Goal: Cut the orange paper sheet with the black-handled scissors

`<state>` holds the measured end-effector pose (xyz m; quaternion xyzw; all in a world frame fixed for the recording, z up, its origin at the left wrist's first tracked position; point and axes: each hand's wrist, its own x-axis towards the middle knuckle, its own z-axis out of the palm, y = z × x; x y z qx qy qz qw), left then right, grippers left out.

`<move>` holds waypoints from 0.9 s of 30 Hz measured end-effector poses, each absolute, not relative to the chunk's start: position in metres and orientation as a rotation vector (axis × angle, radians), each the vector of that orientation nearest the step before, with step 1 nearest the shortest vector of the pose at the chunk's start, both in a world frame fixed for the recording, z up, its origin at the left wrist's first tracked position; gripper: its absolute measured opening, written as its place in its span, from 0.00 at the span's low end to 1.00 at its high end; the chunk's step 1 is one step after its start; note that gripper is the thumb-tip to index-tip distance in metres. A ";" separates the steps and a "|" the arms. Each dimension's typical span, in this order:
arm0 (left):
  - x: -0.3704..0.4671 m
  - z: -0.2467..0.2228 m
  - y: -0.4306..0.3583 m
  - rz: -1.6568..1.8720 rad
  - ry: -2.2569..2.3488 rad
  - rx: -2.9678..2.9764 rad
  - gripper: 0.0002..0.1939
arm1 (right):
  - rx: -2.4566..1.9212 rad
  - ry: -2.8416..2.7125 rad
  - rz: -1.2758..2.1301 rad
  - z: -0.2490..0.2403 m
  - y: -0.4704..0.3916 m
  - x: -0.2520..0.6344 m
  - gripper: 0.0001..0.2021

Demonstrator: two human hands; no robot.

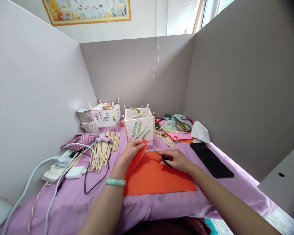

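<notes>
My left hand (134, 150) pinches a narrow folded or partly cut piece of orange paper (137, 160), raised at a slant. In my right hand (177, 160) are small scissors with black handles (166, 160), their blades pointing left toward the raised paper. Whether the blades touch its edge I cannot tell. Beneath both hands a large orange sheet (159, 181) lies flat near the table's front edge. Just beyond my hands stands a white box lantern (140, 127) with wooden stick edges and green plant drawings on its front.
Wooden sticks (101, 156), a purple glue gun (103, 138) and a power strip (56, 166) with cables lie at left. Behind them stand a second lantern (105, 117) and a jar (85, 116). Gold-handled scissors (182, 125), paper scraps and a black phone (210, 160) are at right.
</notes>
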<state>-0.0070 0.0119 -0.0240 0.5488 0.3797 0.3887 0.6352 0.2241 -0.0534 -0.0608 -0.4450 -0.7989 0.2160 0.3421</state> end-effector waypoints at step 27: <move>-0.007 -0.024 0.011 0.868 0.876 1.313 0.17 | -1.187 -2.085 0.573 -0.059 -0.054 0.223 0.21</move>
